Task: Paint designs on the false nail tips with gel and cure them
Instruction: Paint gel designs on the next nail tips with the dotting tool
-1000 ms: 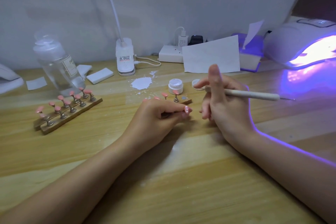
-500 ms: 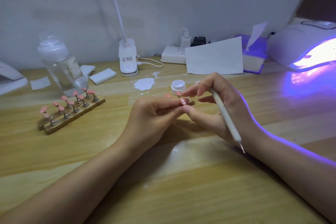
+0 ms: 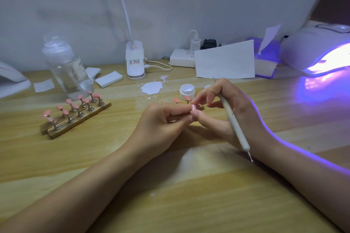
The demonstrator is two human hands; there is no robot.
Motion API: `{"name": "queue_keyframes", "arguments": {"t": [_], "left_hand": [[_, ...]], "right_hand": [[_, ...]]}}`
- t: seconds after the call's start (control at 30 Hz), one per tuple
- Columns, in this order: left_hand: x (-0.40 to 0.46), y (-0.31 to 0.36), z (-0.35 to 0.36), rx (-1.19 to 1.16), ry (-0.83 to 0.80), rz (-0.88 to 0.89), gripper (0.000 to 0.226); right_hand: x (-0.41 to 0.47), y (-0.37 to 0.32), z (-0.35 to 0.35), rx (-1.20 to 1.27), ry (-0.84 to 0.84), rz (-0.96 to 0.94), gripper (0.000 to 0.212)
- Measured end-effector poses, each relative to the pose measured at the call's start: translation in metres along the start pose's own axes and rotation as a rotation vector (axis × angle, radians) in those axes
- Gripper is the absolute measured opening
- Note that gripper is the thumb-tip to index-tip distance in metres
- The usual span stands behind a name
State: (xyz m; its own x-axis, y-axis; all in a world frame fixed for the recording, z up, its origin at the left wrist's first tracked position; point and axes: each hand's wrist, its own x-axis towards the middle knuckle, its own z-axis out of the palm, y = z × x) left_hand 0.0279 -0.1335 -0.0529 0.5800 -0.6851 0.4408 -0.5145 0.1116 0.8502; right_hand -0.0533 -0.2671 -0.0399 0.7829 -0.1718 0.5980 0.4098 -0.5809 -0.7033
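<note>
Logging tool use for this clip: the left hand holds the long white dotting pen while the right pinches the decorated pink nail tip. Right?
Not quite: the head view shows the long white dotting pen in the right hand; the left hand pinches the decorated pink nail tip, which the right fingertips also touch.

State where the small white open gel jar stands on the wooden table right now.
In the head view, the small white gel jar stands mid-table, just beyond the right hand, right of the white paste smear.

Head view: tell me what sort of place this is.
Probably a home nail-art desk rather than a salon: a lit curing lamp glowing violet, pink false nail tips on a wooden stand, and an open gel pot on a wooden table.
</note>
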Motion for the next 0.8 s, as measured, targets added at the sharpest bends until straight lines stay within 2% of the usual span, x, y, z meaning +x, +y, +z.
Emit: {"name": "queue_keyframes", "arguments": {"t": [0.13,0.4,0.47,0.57,0.7,0.8], "left_hand": [[0.0,-0.001,-0.001,-0.023,-0.024,-0.021,0.032],[-0.001,0.001,-0.002,-0.029,0.066,-0.065,0.02],[-0.001,0.004,0.0,-0.066,0.05,-0.102,0.013],[-0.003,0.009,0.001,-0.066,0.049,-0.105,0.018],[-0.006,0.013,0.004,0.013,0.126,0.027,0.022],[-0.004,0.013,0.002,0.38,0.28,0.28,0.023]], "right_hand": [[-0.001,0.001,0.0,0.015,0.012,-0.017,0.027],[-0.001,0.0,0.003,0.001,-0.01,-0.078,0.034],[-0.001,0.001,0.003,-0.004,-0.006,-0.07,0.034],[0.0,0.004,0.003,0.077,0.034,-0.01,0.031],[0.005,0.012,-0.003,0.31,0.159,0.142,0.032],[0.009,0.019,-0.01,0.312,0.211,0.185,0.037]]}}
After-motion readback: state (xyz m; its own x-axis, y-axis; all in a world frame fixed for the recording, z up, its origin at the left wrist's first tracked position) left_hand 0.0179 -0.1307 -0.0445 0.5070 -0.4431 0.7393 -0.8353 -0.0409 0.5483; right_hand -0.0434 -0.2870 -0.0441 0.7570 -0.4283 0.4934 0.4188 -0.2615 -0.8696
